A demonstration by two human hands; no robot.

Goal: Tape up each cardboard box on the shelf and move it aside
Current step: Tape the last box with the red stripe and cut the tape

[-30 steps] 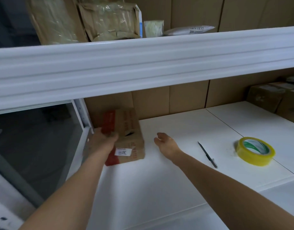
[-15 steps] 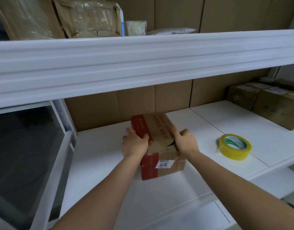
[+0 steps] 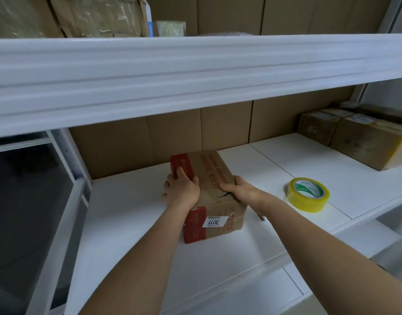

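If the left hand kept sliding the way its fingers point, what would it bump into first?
Probably nothing soon. The left hand holds the cardboard box, fingers pointing toward the back. Beyond them lies more of the box's top, then bare shelf, then the brown cardboard back wall. Depth is hard to judge.

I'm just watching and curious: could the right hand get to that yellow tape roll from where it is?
Probably yes. The right hand grips the cardboard box, and the tape roll lies in the open on the shelf to its right, with nothing between them. It would have to let go first.
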